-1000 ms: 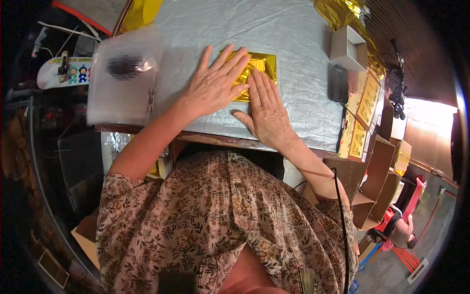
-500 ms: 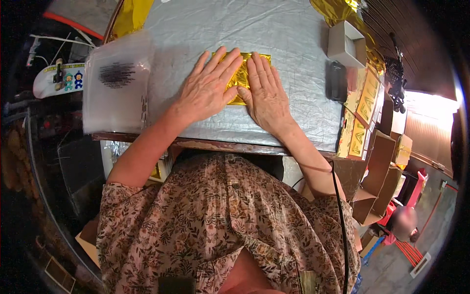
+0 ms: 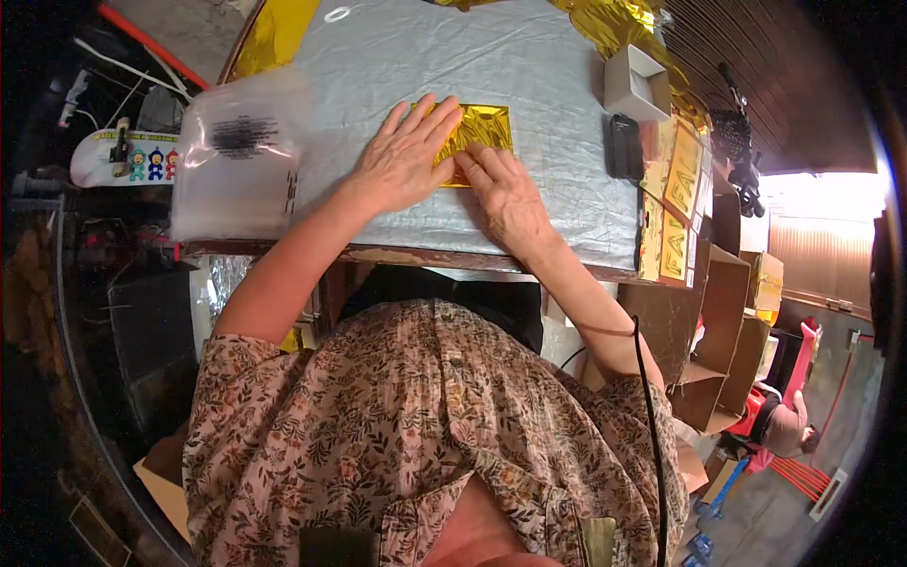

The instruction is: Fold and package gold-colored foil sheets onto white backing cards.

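Note:
A shiny gold foil sheet (image 3: pixel 487 126), creased on its surface, lies on the silvery-grey covered tabletop (image 3: pixel 567 189). My left hand (image 3: pixel 406 156) rests flat over its left side, fingers stretched out and slightly apart, the thumb pointing toward the right hand. At the foil's near edge my right hand (image 3: pixel 505 194) has its fingers bent and drawn together against the foil; the fingertips are partly hidden beneath the knuckles. The two hands almost meet at the thumbs.
Clear plastic bags (image 3: pixel 241 189) lie at the table's left edge. On the right stand an open white box (image 3: pixel 638 85), a black case (image 3: pixel 624 146) and yellow printed packets (image 3: pixel 673 250). A white ring (image 3: pixel 336 14) lies at the far left. Cardboard boxes (image 3: pixel 723 321) and a person (image 3: pixel 784 425) are beyond, right.
My right hand has gone from lying flat with fingers stretched out to bent fingers, drawn back toward the foil's near edge. My left hand stays flat on the foil. The view has shifted slightly.

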{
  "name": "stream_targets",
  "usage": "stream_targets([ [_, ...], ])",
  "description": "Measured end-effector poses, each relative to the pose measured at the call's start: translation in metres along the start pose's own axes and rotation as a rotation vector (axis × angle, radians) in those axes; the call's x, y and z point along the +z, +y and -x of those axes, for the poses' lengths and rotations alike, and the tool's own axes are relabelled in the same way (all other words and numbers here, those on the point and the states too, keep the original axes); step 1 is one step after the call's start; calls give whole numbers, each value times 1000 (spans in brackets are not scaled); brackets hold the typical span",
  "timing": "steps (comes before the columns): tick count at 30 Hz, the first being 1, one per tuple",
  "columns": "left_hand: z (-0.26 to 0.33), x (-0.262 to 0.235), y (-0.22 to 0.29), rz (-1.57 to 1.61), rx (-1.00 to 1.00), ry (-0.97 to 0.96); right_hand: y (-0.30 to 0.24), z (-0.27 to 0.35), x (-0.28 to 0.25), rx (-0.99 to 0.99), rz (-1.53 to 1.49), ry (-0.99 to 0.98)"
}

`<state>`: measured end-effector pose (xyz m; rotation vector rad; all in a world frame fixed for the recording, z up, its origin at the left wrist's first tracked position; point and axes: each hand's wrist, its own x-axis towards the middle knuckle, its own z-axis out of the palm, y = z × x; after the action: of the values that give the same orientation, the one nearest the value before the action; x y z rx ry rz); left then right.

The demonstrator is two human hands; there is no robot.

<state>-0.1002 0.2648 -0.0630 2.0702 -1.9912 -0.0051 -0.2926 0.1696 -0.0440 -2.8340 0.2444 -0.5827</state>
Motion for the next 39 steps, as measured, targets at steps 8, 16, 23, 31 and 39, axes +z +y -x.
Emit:
stream_targets([
  [8,-1,1,-5,-10,-21,6,7,3,4,10,-65,29],
  [16,21,-64,19,15,261,56,14,5,6,-9,-71,51],
  [23,12,-43,29,-293,361,137,5,1,7,-34,-24,133],
  [31,-3,-83,30,98,155,26,15,-6,3,-28,-18,145],
  [39,32,-86,36,1438,-578,489,10,-7,-70,640,-1356,-72],
])
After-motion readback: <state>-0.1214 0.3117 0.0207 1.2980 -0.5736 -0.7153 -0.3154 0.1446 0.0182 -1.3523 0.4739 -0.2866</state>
